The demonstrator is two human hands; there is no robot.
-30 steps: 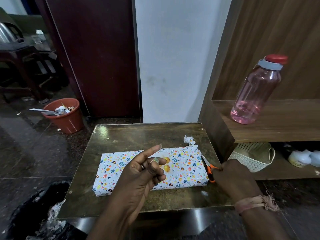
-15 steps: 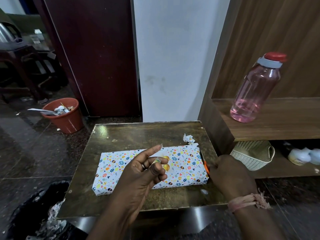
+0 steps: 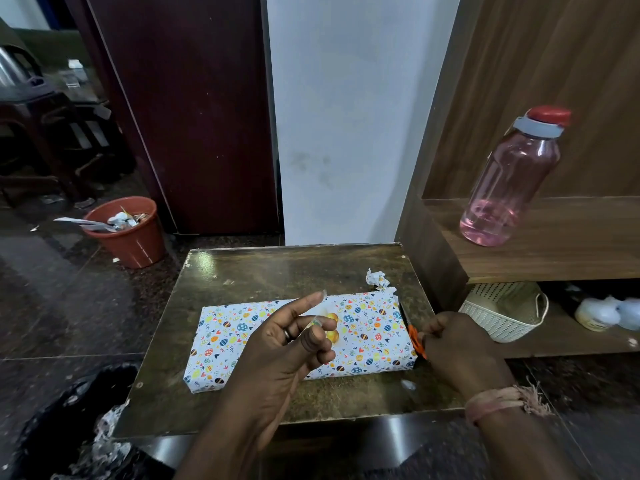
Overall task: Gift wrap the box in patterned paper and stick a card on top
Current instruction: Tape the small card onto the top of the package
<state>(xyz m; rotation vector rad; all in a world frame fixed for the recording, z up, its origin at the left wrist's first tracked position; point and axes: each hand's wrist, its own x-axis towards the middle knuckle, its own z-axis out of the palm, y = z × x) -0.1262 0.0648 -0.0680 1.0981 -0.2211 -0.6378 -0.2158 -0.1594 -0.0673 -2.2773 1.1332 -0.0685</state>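
Note:
The box (image 3: 367, 327), wrapped in white paper with coloured egg prints, lies flat on the small brown table (image 3: 277, 271). Two yellow round shapes (image 3: 333, 335) show on its top, partly behind my fingers. My left hand (image 3: 287, 344) hovers over the box's middle with the index finger stretched out, and a short strip of clear tape (image 3: 320, 306) runs from that fingertip to the pinching thumb. My right hand (image 3: 460, 344) grips orange-handled scissors (image 3: 415, 341) at the box's right end; their blades are hidden.
A crumpled paper scrap (image 3: 375, 278) lies behind the box's far right corner. A wooden shelf on the right holds a pink bottle (image 3: 512, 181), with a white basket (image 3: 502, 313) below. An orange bin (image 3: 131, 233) and a black bag (image 3: 62, 427) stand on the floor at left.
My right hand has drawn the scissors in against the box's right end, and their blades no longer show. My left hand has kept its place with the tape.

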